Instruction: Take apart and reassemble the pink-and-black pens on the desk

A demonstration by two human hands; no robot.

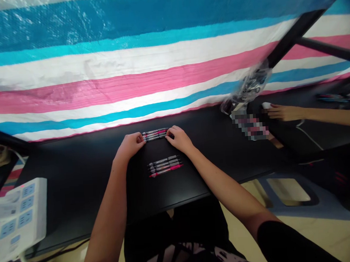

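A row of several pens (pixel 155 135) with clear barrels lies on the black table, side by side, one of them with pink parts. My left hand (pixel 132 144) has its fingers curled at the left ends of this row. At the right ends, my right hand (pixel 179 139) pinches with thumb and fingers, so the row sits between both hands. Closer to my body is a second group of pens (pixel 164 162), laid parallel and slightly tilted. The nearest in that group is a red-pink pen (pixel 166 170); the others have grey grips.
On the left, a white power strip (pixel 26 215) with blue sockets stands by the table (pixel 76 172). A clear plastic bag (pixel 249 87) and a pixelated patch lie to the right. Another person's hand (pixel 283 112) rests there near a white cable. A striped sheet (pixel 130 78) hangs behind.
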